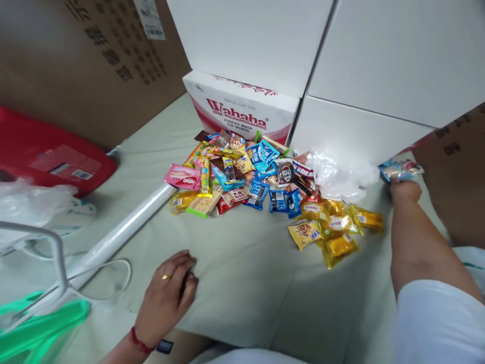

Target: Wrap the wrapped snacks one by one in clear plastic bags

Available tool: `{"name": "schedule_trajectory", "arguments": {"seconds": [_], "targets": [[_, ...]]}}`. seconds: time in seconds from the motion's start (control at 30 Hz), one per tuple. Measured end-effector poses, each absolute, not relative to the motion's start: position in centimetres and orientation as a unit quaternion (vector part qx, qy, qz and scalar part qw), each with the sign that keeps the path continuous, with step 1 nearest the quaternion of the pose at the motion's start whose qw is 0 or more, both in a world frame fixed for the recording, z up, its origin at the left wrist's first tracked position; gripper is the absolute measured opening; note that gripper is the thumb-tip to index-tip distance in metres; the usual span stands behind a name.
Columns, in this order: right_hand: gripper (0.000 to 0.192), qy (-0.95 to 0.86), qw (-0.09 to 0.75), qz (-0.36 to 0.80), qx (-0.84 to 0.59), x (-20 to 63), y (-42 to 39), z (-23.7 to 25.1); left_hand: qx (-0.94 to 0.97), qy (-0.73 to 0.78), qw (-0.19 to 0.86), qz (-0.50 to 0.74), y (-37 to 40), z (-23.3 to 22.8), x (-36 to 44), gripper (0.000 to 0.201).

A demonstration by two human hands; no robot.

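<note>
A pile of wrapped snack packets (242, 174) lies on a pale green sheet (246, 283), in front of white boxes. A group of yellow packets (333, 227) sits at the pile's right end, next to a crumpled clear plastic bag (341, 174). My right hand (404, 189) reaches out at the right and grips a blue and red snack packet (400, 169). My left hand (168, 296) rests palm down on the sheet near the front, fingers curled; a ring and a red wrist cord show. It holds nothing that I can see.
A white Wahaha carton (242, 114) and larger white boxes (379, 65) stand behind the pile. A brown cardboard box (87, 65) stands at left, a red package (45, 156) below it. A white roll (121, 235), a plastic bag (30, 202) and green hangers (41, 328) lie at left.
</note>
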State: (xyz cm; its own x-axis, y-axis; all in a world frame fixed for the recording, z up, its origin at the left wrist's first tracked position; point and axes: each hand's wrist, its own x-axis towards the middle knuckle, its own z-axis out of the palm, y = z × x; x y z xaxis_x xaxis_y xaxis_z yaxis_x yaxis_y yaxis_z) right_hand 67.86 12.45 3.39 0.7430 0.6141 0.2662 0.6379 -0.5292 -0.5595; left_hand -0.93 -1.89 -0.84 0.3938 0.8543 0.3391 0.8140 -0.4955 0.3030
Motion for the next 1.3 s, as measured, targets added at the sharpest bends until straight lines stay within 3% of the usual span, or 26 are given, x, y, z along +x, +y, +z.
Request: {"name": "schedule_trajectory", "arguments": {"seconds": [0.13,0.2,0.23,0.37,0.47,0.63,0.83,0.93,1.03,1.13,1.3], "targets": [[0.020,-0.258,0.394,-0.092,-0.877,66.4,13.3,5.7,0.828,0.498,0.059,0.252,-1.9,-0.7,-1.2,0.021],[0.005,-0.305,0.436,-0.121,-0.838,63.6,12.6,7.1,0.827,0.495,0.068,0.256,-2.0,-0.7,-1.2,0.020],[0.007,-0.359,0.441,-0.113,-0.815,61.7,12.1,7.6,0.827,0.494,0.072,0.258,-2.0,-0.7,-1.2,0.019],[0.024,-0.567,0.379,0.042,-0.730,54.3,10.8,7.8,0.822,0.494,0.080,0.271,-2.1,-0.8,-1.2,0.014],[0.029,-0.514,0.364,0.142,-0.763,51.1,10.6,6.6,0.814,0.500,0.081,0.284,-2.3,-0.7,-1.0,0.011],[0.026,-0.390,0.573,0.255,-0.674,50.0,9.4,7.1,0.808,0.504,0.087,0.291,-2.6,-0.9,-0.9,0.013],[0.032,-0.345,0.621,0.310,-0.632,45.9,5.1,8.6,0.813,0.484,0.087,0.313,-2.5,-1.4,-1.2,0.013],[0.036,-0.304,0.674,0.415,-0.531,41.6,2.2,8.5,0.797,0.485,0.106,0.344,-2.8,-1.0,-1.4,0.012],[0.040,-0.253,0.675,0.504,-0.476,36.4,-1.0,7.7,0.748,0.493,0.179,0.408,-3.5,0.0,-1.0,0.011],[0.041,-0.223,0.645,0.566,-0.462,31.4,-3.9,6.1,0.668,0.496,0.321,0.453,-4.3,1.3,1.1,0.013],[0.031,-0.261,0.612,0.515,-0.540,25.4,-7.6,3.8,0.529,0.438,0.578,0.441,-4.2,2.4,6.5,0.024]]}}
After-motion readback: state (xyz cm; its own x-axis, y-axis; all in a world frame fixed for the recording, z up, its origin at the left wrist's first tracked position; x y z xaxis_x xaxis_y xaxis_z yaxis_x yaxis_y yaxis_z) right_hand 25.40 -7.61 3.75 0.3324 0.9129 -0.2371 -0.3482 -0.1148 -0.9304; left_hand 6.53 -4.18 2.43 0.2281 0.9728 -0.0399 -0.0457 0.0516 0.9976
